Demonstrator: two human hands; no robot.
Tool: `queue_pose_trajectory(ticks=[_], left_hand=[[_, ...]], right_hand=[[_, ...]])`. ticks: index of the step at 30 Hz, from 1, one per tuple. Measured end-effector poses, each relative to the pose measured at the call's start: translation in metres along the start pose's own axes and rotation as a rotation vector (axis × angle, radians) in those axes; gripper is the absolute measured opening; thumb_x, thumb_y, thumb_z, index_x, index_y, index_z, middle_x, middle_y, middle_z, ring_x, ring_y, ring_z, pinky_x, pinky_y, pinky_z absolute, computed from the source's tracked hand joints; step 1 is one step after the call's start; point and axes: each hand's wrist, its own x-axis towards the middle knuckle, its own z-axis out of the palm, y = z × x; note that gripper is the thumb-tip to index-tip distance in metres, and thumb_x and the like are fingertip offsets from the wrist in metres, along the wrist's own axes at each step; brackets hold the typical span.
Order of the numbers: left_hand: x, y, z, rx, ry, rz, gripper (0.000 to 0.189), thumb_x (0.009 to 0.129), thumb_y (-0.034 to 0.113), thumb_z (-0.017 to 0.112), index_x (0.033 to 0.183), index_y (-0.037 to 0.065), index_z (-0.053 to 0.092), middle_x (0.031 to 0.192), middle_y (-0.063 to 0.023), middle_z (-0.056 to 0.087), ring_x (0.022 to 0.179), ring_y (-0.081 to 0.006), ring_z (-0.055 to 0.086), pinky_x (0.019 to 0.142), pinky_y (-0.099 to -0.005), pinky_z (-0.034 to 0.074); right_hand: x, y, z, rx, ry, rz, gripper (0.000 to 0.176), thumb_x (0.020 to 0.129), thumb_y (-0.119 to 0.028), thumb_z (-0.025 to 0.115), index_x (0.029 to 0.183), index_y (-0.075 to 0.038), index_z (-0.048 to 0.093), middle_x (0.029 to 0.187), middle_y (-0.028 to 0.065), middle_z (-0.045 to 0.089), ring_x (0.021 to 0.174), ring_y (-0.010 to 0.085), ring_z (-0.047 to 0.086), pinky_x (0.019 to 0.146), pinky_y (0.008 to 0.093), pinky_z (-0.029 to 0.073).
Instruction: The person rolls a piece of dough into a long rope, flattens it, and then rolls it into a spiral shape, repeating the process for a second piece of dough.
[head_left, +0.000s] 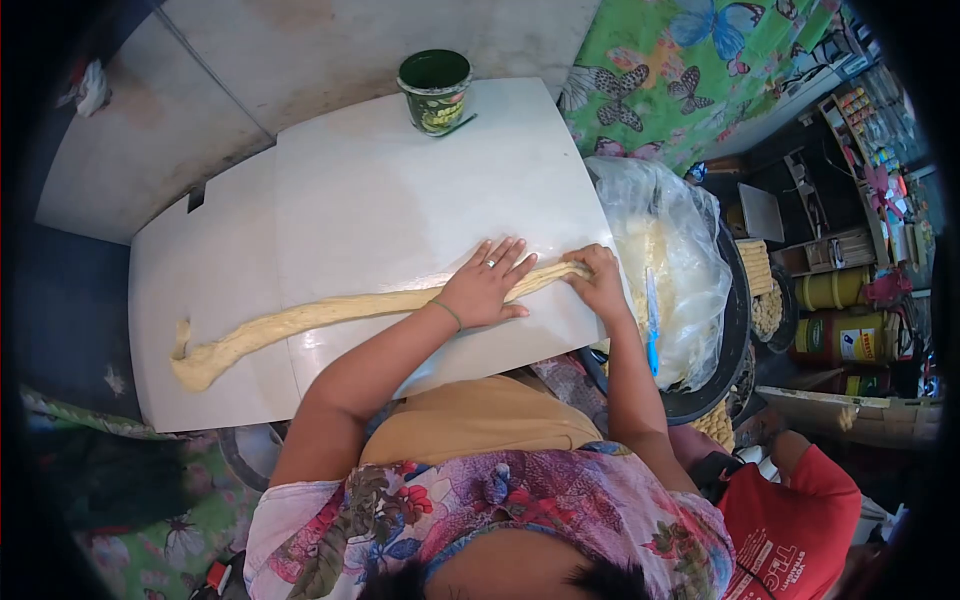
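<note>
A long rope of pale yellow dough [330,312] lies across the white tabletop [380,200], thick and folded at its left end and thin at the right. My left hand [484,288] lies flat on the dough with its fingers spread, a ring on one finger. At the table's right edge, my right hand [597,280] pinches the thin end of the dough between thumb and fingers.
A green bucket [437,105] stands at the table's back. Right of the table, a large black tub holds plastic sheeting [690,260] and a blue-handled knife [653,325]. A person in a red shirt [790,530] is at the lower right, near shelves and yellow containers [835,290].
</note>
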Motion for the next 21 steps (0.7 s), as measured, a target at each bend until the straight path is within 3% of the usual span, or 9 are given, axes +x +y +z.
queue_pose_trajectory(ticks=[1, 4, 8, 10, 11, 14, 17, 20, 21], left_hand=[[0.003, -0.001, 0.001, 0.033, -0.045, 0.018, 0.093, 0.089, 0.070, 0.044, 0.154, 0.007, 0.022, 0.159, -0.0204, 0.022, 0.148, -0.0340, 0.020, 0.121, -0.0493, 0.015], [0.015, 0.003, 0.003, 0.000, -0.067, -0.049, 0.096, 0.088, 0.071, 0.045, 0.155, 0.008, 0.019, 0.159, -0.0203, 0.021, 0.148, -0.0337, 0.020, 0.121, -0.0502, 0.014], [0.052, 0.036, 0.014, -0.071, -0.002, 0.016, 0.097, 0.088, 0.072, 0.043, 0.155, 0.007, 0.018, 0.160, -0.0199, 0.018, 0.149, -0.0330, 0.018, 0.121, -0.0512, 0.013], [0.067, 0.047, 0.012, -0.059, -0.092, 0.059, 0.096, 0.089, 0.072, 0.043, 0.155, 0.006, 0.018, 0.161, -0.0192, 0.017, 0.149, -0.0329, 0.018, 0.121, -0.0516, 0.013], [0.075, 0.051, 0.010, -0.019, -0.195, 0.046, 0.098, 0.088, 0.073, 0.044, 0.155, 0.007, 0.019, 0.161, -0.0176, 0.017, 0.149, -0.0328, 0.017, 0.121, -0.0522, 0.011], [0.097, 0.068, 0.015, -0.041, -0.204, -0.005, 0.101, 0.086, 0.075, 0.043, 0.155, 0.006, 0.020, 0.162, -0.0176, 0.016, 0.150, -0.0332, 0.015, 0.120, -0.0533, 0.008], [0.113, 0.082, 0.064, 0.115, 0.197, 0.002, 0.104, 0.084, 0.078, 0.042, 0.155, 0.005, 0.020, 0.161, -0.0194, 0.016, 0.151, -0.0335, 0.012, 0.120, -0.0544, 0.004], [0.121, 0.093, 0.045, -0.056, -0.101, -0.082, 0.104, 0.084, 0.078, 0.041, 0.155, 0.005, 0.021, 0.162, -0.0184, 0.017, 0.151, -0.0329, 0.010, 0.120, -0.0557, 0.004], [0.122, 0.097, 0.044, -0.074, -0.079, -0.101, 0.104, 0.084, 0.078, 0.041, 0.155, 0.006, 0.020, 0.162, -0.0182, 0.017, 0.151, -0.0327, 0.010, 0.119, -0.0560, 0.004]], right_hand=[[0.001, 0.005, 0.000, 0.070, -0.018, -0.004, 0.047, 0.071, -0.014, 0.079, 0.117, -0.015, 0.067, 0.125, 0.0060, 0.059, 0.116, 0.0247, 0.051, 0.103, 0.0378, 0.035], [0.001, 0.014, -0.012, 0.319, -0.054, -0.112, 0.063, 0.069, -0.014, 0.081, 0.128, -0.013, 0.059, 0.133, 0.0081, 0.054, 0.118, 0.0229, 0.051, 0.106, 0.0369, 0.035], [0.001, 0.058, -0.005, 1.191, -0.013, 0.107, 0.072, 0.081, -0.027, 0.076, 0.141, -0.006, 0.043, 0.141, 0.0115, 0.047, 0.128, 0.0240, 0.046, 0.112, 0.0390, 0.031], [0.006, 0.060, -0.001, 1.357, 0.128, 0.111, 0.074, 0.088, -0.035, 0.070, 0.145, -0.003, 0.036, 0.143, 0.0125, 0.044, 0.131, 0.0249, 0.044, 0.113, 0.0399, 0.030], [0.005, 0.061, -0.003, 1.295, 0.092, 0.043, 0.074, 0.095, -0.050, 0.057, 0.147, -0.004, 0.033, 0.145, 0.0128, 0.043, 0.132, 0.0271, 0.043, 0.114, 0.0410, 0.030], [0.007, 0.067, -0.004, 1.539, 0.063, 0.030, 0.075, 0.096, -0.056, 0.052, 0.148, -0.005, 0.033, 0.147, 0.0139, 0.040, 0.134, 0.0287, 0.042, 0.115, 0.0428, 0.029], [0.011, 0.069, -0.009, 1.699, 0.090, 0.167, 0.081, 0.094, -0.064, 0.047, 0.148, -0.007, 0.032, 0.150, 0.0181, 0.035, 0.138, 0.0335, 0.036, 0.117, 0.0463, 0.026], [0.013, 0.072, -0.011, 1.755, 0.122, 0.225, 0.079, 0.096, -0.066, 0.039, 0.149, -0.008, 0.032, 0.151, 0.0192, 0.034, 0.139, 0.0344, 0.034, 0.118, 0.0459, 0.026], [0.012, 0.072, -0.011, 1.795, 0.136, 0.254, 0.078, 0.096, -0.066, 0.037, 0.150, -0.009, 0.031, 0.152, 0.0194, 0.033, 0.140, 0.0347, 0.034, 0.118, 0.0462, 0.025]])
